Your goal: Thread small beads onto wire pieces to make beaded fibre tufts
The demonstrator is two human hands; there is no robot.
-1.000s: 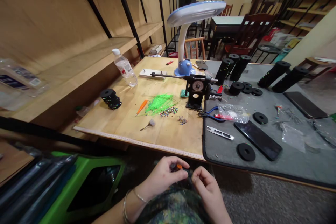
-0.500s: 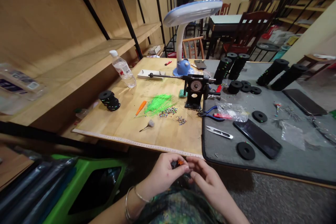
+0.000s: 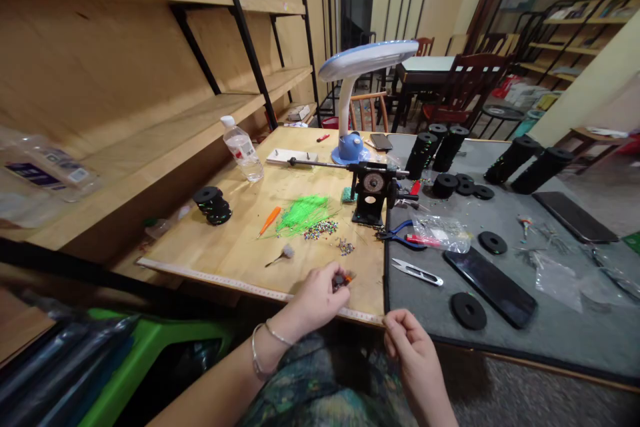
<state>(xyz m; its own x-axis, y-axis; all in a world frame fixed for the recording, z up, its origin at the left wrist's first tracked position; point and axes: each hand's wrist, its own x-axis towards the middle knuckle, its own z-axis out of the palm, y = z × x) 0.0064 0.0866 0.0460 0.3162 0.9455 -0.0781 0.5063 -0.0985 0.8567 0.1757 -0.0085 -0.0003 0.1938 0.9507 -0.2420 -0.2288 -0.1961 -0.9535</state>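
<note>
My left hand, with two thin bangles at its wrist, is curled over the table's front edge. Its fingers close around a small cluster of dark and orange pieces whose kind I cannot make out. To the right, my right hand hovers by the corner of the wooden top, thumb and fingers pinched together; anything between them is too small to see. Just beyond my left hand lie a little heap of tiny metal bits, multicoloured beads and a bundle of bright green strands.
A black hand-cranked winder stands mid-table before a blue-and-white lamp. An orange-handled tool lies left. On the grey mat are thread snips, pliers, a phone and several black foam spools.
My hands have parted. The left has moved forward onto the table edge with the dark and orange pieces; the right has shifted right and closed into a pinch. The view has tilted up slightly.
</note>
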